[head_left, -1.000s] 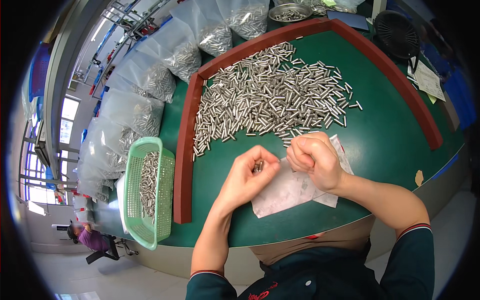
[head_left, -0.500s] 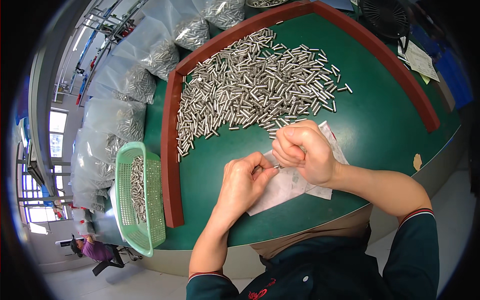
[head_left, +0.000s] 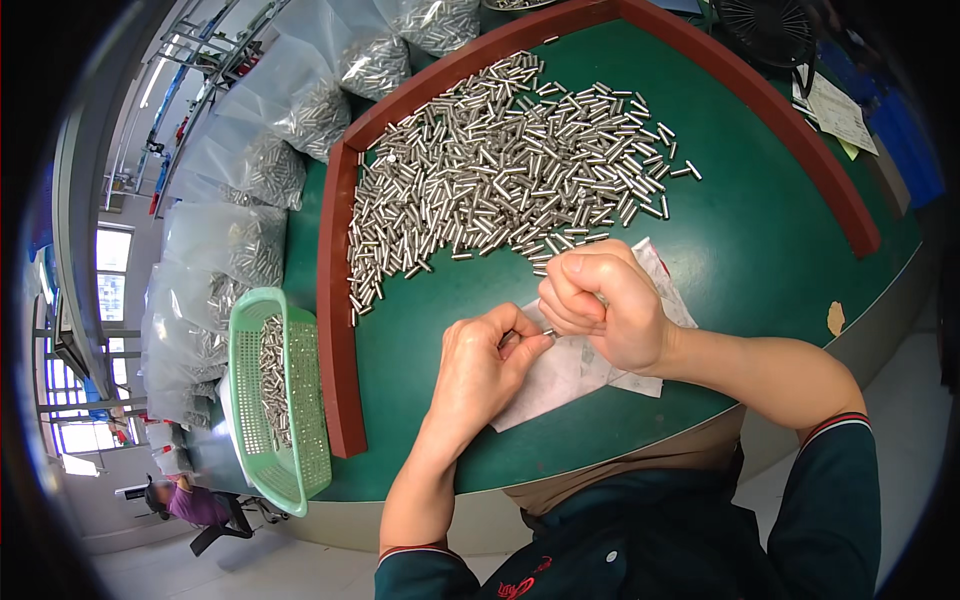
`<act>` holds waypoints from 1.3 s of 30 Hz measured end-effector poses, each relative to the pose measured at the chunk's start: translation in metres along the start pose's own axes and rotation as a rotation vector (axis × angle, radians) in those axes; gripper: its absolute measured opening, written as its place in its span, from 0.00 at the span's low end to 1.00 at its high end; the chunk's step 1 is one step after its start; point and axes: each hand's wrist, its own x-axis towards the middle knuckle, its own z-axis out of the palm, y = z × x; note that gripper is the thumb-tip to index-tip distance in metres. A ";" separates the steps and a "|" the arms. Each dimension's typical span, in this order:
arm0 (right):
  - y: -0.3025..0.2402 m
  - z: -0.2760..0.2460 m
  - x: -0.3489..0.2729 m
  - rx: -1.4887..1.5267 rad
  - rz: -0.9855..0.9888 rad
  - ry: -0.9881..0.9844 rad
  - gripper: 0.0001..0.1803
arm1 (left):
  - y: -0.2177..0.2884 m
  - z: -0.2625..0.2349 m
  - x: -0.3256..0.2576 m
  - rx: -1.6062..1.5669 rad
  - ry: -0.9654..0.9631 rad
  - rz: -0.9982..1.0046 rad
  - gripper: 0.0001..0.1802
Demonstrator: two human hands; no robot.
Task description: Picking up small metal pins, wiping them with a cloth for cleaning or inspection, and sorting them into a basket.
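My left hand point(head_left: 482, 362) pinches a small metal pin point(head_left: 548, 333) between thumb and forefinger, only its tip showing. Close beside it, my right hand point(head_left: 618, 308) is curled into a fist with its fingers near that pin. Whatever the right fingers grip is hidden behind them. Below both hands a white cloth point(head_left: 560, 388) with faint marks lies on the green tabletop point(head_left: 400, 400). Beyond the hands spreads a big heap of short, shiny metal pins point(head_left: 520, 160), several strays lying at its edges.
A red-brown raised border point(head_left: 340, 300) rims the heap on the left and far sides. Left of it stands a green perforated basket point(head_left: 310, 420) holding more pins. Clear plastic bags point(head_left: 265, 170) of pins line the far left. A black fan point(head_left: 765, 35) and papers point(head_left: 840, 115) sit at the far right.
The view has shifted slightly. Both hands stay together over the cloth in nearly the same pose, with the pin still in my left fingers.
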 end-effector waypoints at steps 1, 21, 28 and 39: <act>0.000 0.000 0.000 -0.002 -0.002 0.001 0.20 | 0.000 0.000 0.000 0.003 -0.002 -0.005 0.07; 0.002 -0.002 0.003 0.008 0.034 -0.006 0.19 | -0.001 -0.008 0.005 -0.237 -0.005 -0.042 0.09; 0.001 0.000 0.002 0.017 0.053 0.005 0.20 | -0.030 -0.015 0.012 -1.369 -0.270 -0.143 0.07; -0.001 0.001 0.005 0.000 0.037 0.005 0.20 | -0.026 -0.020 0.016 -1.405 -0.181 -0.215 0.15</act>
